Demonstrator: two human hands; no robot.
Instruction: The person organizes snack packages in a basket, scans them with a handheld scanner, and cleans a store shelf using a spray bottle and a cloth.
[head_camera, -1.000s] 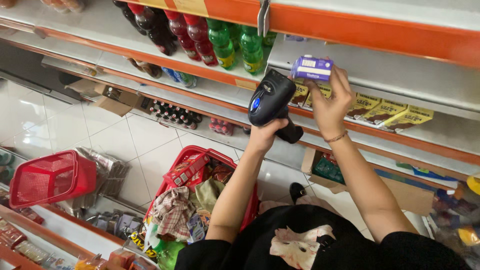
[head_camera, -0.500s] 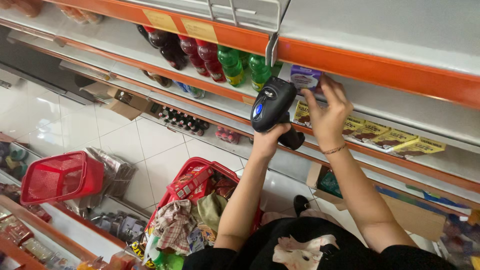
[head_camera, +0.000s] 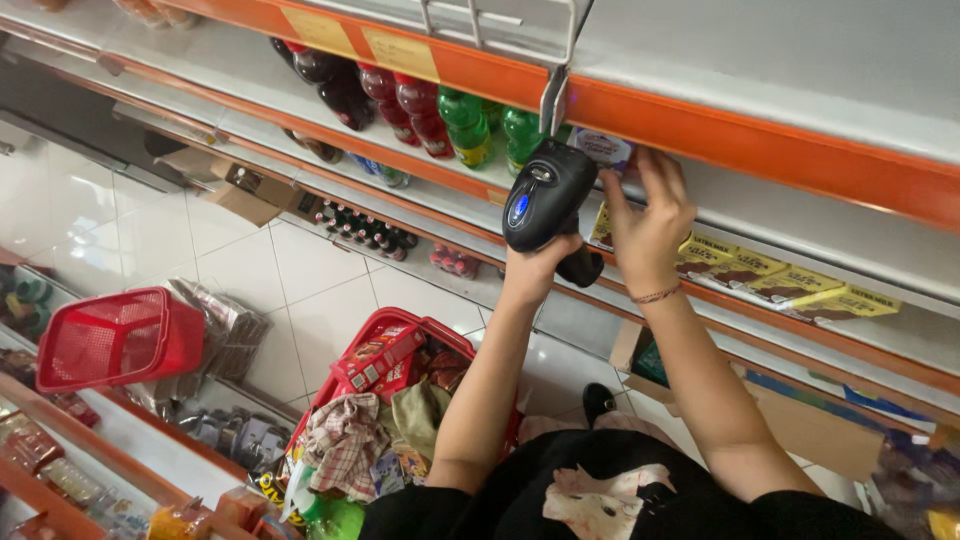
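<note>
Left hand: closed around the grip of a black handheld scanner, raised in front of the shelf; the scanner's head sits just above the hand, with a small blue light on its top face.

Far to the left of that hand and lower down: an empty red basket on the white tiled floor. Just beside the basket, to its right, a stack of dark wrapped packs.

Directly below the left hand and forearm: a second red basket, filled with packets, a checked cloth and other goods.

Up and to the left of the left hand: bottles on the shelf, dark ones, then red ones, then green ones nearest the scanner. Below these, on a lower shelf, a row of small dark bottles and an open cardboard box.

Right hand: just beside the scanner on its right, fingers spread and reaching up under the orange shelf edge, fingertips on a small white and purple box that stands on the shelf, touching the hand. Whether the fingers grip the box or only rest on it cannot be told. A thin bracelet circles the wrist.

To the right of the right hand: flat yellow and brown packets lying in a row on the same shelf.
</note>
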